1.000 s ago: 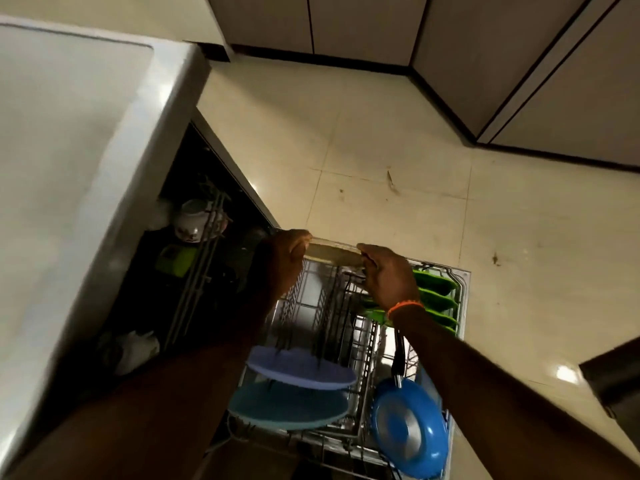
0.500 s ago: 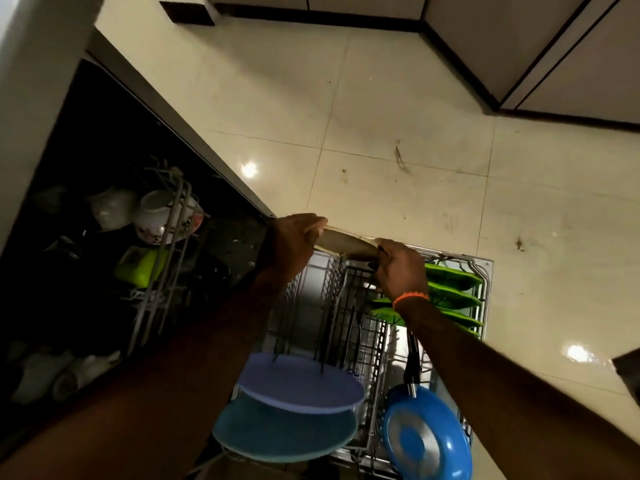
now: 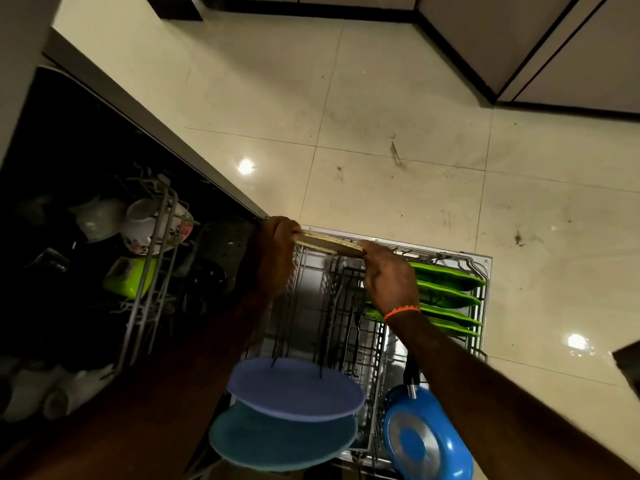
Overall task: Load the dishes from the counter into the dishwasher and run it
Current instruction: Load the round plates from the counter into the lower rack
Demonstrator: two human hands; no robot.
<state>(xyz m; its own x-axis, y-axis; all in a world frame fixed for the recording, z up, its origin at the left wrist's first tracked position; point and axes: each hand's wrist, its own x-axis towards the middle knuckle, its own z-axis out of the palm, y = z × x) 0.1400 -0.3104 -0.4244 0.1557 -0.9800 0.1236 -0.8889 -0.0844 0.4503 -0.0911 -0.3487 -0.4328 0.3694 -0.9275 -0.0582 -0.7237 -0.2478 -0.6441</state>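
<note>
A thin beige plate (image 3: 329,243) is held edge-on over the far end of the pulled-out lower rack (image 3: 483,263). My left hand (image 3: 277,251) grips its left edge and my right hand (image 3: 389,277) grips its right edge. In the rack stand several green plates (image 3: 446,292) at the right, a purple plate (image 3: 294,389) and a teal plate (image 3: 277,438) at the near end, and a blue pan (image 3: 429,441) with its base up.
The upper rack (image 3: 152,271) inside the dark dishwasher holds white cups (image 3: 138,223) and a green container (image 3: 130,280). More white dishes (image 3: 41,389) lie lower left. Tiled floor (image 3: 381,116) stretches beyond, with cabinets (image 3: 519,39) at the top.
The camera has dropped and tilted, so the counter left the view and the dishwasher interior shows more. Both hands keep hold of the beige plate over the rack's far end.
</note>
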